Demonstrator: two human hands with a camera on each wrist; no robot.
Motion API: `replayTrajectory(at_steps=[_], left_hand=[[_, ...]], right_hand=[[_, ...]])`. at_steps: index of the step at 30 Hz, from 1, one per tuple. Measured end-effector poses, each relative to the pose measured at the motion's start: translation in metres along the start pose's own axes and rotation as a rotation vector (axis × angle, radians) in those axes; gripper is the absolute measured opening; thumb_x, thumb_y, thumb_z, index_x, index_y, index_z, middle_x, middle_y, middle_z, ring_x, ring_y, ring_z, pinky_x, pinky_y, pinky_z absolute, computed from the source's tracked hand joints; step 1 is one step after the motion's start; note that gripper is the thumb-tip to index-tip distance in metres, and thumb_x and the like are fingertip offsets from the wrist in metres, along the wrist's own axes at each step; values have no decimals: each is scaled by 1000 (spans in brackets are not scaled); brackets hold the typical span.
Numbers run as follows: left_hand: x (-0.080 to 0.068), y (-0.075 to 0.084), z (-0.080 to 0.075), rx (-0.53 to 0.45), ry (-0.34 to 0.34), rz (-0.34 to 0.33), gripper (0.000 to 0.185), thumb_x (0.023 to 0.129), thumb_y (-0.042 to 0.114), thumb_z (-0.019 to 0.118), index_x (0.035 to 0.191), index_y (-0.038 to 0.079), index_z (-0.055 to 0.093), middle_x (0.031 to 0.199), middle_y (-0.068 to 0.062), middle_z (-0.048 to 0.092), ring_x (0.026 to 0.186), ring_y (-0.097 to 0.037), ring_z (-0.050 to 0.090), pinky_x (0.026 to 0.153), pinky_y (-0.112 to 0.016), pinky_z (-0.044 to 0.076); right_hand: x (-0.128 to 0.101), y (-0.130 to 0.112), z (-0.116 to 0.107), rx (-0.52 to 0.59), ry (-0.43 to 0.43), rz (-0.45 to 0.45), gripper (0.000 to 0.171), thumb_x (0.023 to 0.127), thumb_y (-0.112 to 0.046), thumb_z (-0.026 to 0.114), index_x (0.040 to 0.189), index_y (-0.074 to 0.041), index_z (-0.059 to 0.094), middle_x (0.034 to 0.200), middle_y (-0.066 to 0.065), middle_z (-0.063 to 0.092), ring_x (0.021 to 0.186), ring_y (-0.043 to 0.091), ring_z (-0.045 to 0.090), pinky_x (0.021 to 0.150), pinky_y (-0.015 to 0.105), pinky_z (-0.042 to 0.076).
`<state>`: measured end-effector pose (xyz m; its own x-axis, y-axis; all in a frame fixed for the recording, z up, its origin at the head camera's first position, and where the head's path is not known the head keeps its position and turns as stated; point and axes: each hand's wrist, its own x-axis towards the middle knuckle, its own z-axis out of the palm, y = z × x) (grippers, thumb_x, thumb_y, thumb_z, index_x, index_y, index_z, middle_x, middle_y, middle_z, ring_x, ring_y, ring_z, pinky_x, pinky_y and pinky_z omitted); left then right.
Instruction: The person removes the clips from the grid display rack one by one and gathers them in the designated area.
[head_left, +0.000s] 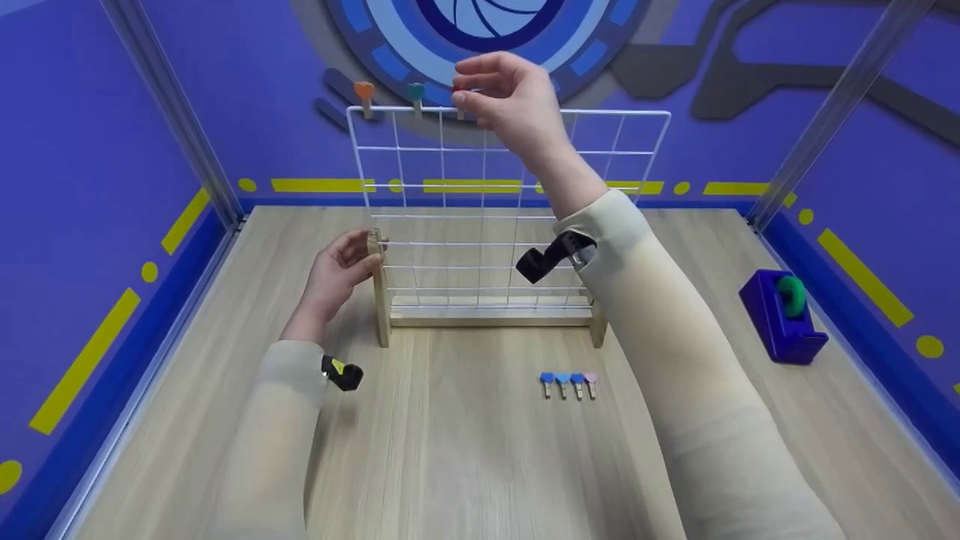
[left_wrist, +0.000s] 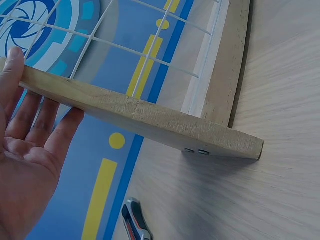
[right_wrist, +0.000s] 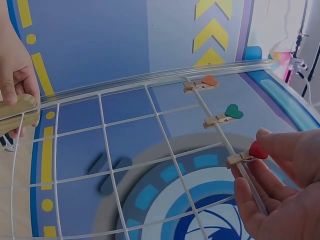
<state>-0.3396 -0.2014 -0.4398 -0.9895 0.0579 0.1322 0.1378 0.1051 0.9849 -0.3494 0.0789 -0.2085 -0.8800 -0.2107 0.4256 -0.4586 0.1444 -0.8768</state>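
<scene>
My left hand [head_left: 337, 271] holds the top of the left wooden upright [head_left: 382, 307] of a stand, thumb on one side and fingers on the other. The stand carries a white wire grid [head_left: 484, 150]. At its top wire, my right hand [head_left: 517, 97] has thumb and fingers spread around a small clothespin with a red heart [right_wrist: 258, 150]. That clothespin sits on the wire, the thumb tip right at the heart's edge. Along the same wire are clothespins with a green heart [right_wrist: 233, 111] and an orange heart [right_wrist: 210, 80].
Several small clothespins [head_left: 562, 381] with blue and pink hearts lie in a row on the table [head_left: 480, 450], in front of the stand. A blue tape dispenser [head_left: 772, 322] stands at the right. The left wrist view shows a utility knife [left_wrist: 135, 220] beside the stand.
</scene>
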Motion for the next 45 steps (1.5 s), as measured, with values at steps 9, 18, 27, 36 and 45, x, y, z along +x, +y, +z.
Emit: replayTrajectory(at_steps=[9,18,27,36,45], left_hand=[[-1,0,0,8,5,-9,53,101,10,66,150,8,48,148,-16,59,120,-5,62,96,-18,56],[-1,1,1,4,4,-1,55,100,13,67,151,8,46,149,-17,58,117,-1,62,94,-17,56],[-1,0,0,2,5,-3,54,101,13,67,151,8,47,148,-17,58,117,-3,62,95,-18,56],[-1,1,0,8,0,-17,55,101,13,66,152,9,46,150,-16,57,120,-4,62,96,-18,56],[-1,0,0,2,5,-5,54,101,11,66,151,7,47,150,-17,57,118,-2,62,94,-17,56]], right_hand=[[0,-1,4,-140,39,38,25,97,-17,72,121,-10,73,117,6,76,100,12,71,88,23,57],[1,1,5,-215,83,2,18,98,-20,71,112,-10,77,109,5,77,90,11,68,81,21,55],[1,7,6,-123,105,-46,13,96,-15,73,104,-5,77,98,4,77,81,10,66,76,22,55],[1,8,5,43,137,-42,10,95,-12,74,101,-4,76,91,0,74,80,13,67,72,23,54],[2,13,2,126,139,-86,17,93,-10,76,108,-1,76,95,2,77,83,15,67,71,21,55]])
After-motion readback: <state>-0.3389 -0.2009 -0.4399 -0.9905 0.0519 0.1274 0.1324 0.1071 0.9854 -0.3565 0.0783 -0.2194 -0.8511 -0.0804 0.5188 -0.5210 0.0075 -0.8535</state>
